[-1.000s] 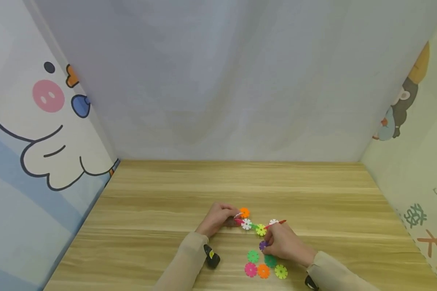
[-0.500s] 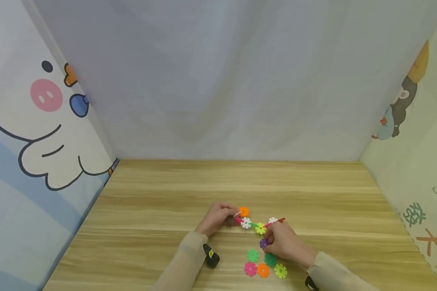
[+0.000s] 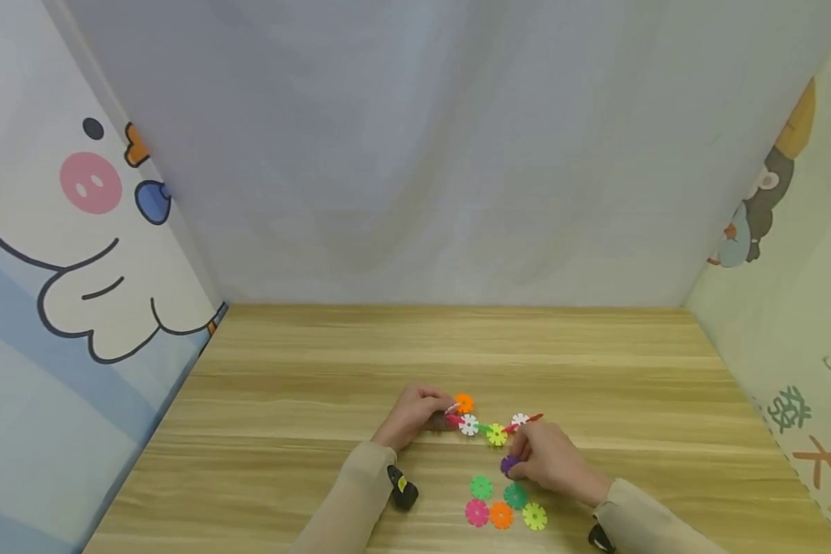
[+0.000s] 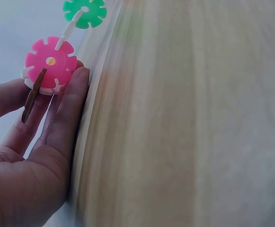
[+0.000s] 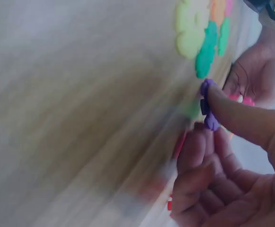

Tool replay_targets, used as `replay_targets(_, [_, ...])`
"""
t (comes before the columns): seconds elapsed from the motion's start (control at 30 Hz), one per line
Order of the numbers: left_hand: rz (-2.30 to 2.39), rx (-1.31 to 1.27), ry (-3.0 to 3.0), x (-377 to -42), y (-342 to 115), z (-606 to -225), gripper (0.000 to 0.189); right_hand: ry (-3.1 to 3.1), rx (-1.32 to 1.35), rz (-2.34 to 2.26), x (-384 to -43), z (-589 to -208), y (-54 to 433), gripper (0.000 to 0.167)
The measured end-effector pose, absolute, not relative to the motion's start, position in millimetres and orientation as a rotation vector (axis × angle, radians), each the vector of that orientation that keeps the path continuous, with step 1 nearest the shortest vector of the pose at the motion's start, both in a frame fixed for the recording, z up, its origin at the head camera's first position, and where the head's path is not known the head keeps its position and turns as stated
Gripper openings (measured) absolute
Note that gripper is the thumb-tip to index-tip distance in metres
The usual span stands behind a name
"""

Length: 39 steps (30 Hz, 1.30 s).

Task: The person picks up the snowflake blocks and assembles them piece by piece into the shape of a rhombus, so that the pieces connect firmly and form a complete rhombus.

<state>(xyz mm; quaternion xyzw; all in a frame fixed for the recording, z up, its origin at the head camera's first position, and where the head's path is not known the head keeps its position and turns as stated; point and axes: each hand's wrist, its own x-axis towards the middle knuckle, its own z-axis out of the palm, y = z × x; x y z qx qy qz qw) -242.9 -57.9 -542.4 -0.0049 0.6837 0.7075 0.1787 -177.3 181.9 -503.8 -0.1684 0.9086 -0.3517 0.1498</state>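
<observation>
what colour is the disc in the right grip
Purple. The disc in the right grip shows best in the right wrist view, close up and nearly edge-on.

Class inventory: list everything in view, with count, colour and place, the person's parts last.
Wooden table: one, brown, centre
Loose notched plastic discs: five, green, teal, pink, orange, lime, on table
Single notched disc: one, purple, beyond loose discs
Joined disc chain: one, multicoloured, farther back
Cloth backdrop: one, grey, behind table
Cartoon panels: two, blue and cream, either side
Wrist devices: two, black, at wrists
Sleeves: two, beige, on forearms
Left hand: one, bare, gripping chain
Right hand: one, bare, pinching purple disc
</observation>
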Motion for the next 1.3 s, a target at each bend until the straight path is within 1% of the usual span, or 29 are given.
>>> replay_targets(0.27, [2.009, -0.004, 1.903, -243, -58, -544, 0.013, 2.394, -0.514, -1.232, -191, -491, 195, 0.008])
replay_targets(0.4, [2.027, -0.006, 1.872, -242, -58, -544, 0.012, 2.305, -0.510, -1.348, -203, -483, 197, 0.011])
replay_targets(0.53, [2.019, 0.002, 1.891, -241, -58, -543, 0.012, 2.339, -0.532, -1.388, -214, -480, 197, 0.012])
replay_targets(0.77, [1.976, 0.009, 1.957, -241, -58, -542, 0.013, 2.427, -0.542, -1.374, -233, -481, 193, 0.012])
replay_targets(1.0, [1.970, 0.017, 1.967, -240, -58, -540, 0.013, 2.582, -0.491, -1.215, -251, -480, 180, 0.003])
replay_targets(1.23, [2.035, 0.057, 1.891, -238, -59, -539, 0.014, 2.641, -0.465, -1.104, -257, -478, 166, 0.006])
replay_targets(1.3, [2.049, 0.057, 1.863, -238, -59, -540, 0.014, 2.642, -0.454, -1.106, -258, -479, 164, 0.004])
